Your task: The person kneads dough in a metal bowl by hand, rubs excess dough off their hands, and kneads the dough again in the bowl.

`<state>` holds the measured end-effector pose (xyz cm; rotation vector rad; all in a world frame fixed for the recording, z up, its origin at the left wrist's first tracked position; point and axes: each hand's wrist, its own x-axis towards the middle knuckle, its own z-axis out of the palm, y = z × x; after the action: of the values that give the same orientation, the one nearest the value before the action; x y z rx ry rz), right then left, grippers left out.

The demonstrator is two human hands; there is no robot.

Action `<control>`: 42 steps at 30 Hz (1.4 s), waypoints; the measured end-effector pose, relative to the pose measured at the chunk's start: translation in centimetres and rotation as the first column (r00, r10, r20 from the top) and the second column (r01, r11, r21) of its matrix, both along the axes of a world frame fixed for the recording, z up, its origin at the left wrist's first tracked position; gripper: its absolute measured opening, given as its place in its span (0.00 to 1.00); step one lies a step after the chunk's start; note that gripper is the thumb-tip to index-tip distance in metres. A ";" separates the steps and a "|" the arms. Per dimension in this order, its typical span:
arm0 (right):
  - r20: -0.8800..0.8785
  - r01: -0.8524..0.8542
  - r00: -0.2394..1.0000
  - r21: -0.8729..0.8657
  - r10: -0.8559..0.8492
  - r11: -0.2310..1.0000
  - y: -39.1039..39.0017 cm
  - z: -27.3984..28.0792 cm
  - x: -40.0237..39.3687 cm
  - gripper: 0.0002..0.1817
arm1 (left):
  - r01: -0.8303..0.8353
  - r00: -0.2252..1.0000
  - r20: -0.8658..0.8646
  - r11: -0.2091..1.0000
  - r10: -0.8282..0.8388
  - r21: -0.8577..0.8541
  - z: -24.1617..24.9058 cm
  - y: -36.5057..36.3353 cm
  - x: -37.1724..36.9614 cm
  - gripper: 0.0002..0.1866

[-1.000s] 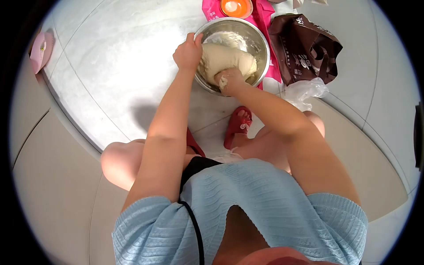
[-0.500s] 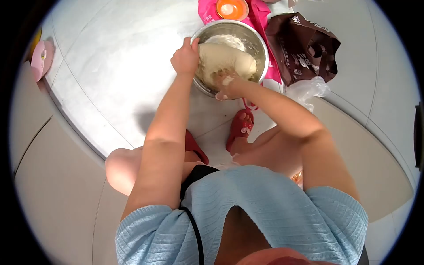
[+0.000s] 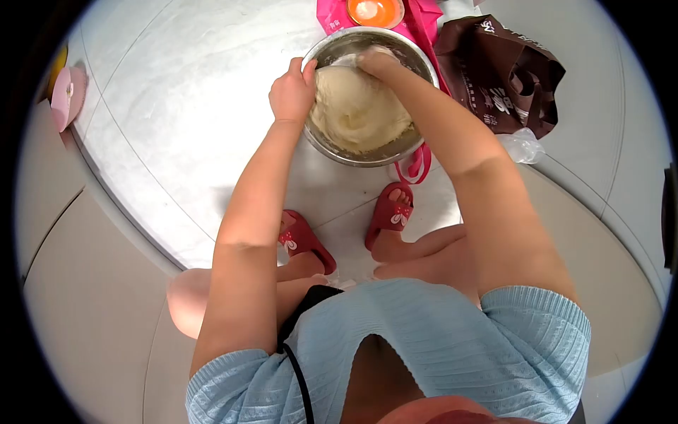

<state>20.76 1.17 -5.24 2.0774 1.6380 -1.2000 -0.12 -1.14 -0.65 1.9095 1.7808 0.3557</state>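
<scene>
A round metal bowl (image 3: 337,150) stands on the floor in front of me, with a pale, smooth mass of dough (image 3: 360,113) inside. My left hand (image 3: 292,92) grips the bowl's left rim, its fingers closed over the edge. Inside the bowl, my right hand (image 3: 379,62) is at the far edge of the dough, fingers curled onto it and slightly blurred. White flour (image 3: 345,61) shows beside those fingers, along the far inner wall.
Behind the bowl, an orange bowl (image 3: 381,13) with white powder sits on a pink bag (image 3: 332,15). To the right lie a dark brown bag (image 3: 470,78) and a clear plastic bag (image 3: 522,146). My feet in red slippers (image 3: 390,212) are close below the bowl.
My right hand has moved from the dough's near side to its far side. The dough has gone from a folded roll to a rounder, flatter mass. My left hand still holds the rim.
</scene>
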 end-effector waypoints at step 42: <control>0.393 -0.575 0.759 0.032 0.519 0.818 -11.6 7.5 -8.1 0.12 | -0.012 0.999 -0.045 0.999 0.010 -0.046 1.0 -0.1 0.7 0.18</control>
<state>12.65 -10.47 2.28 1.5692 1.9830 -0.4666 0.60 -1.25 0.30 1.8905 1.8130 0.2755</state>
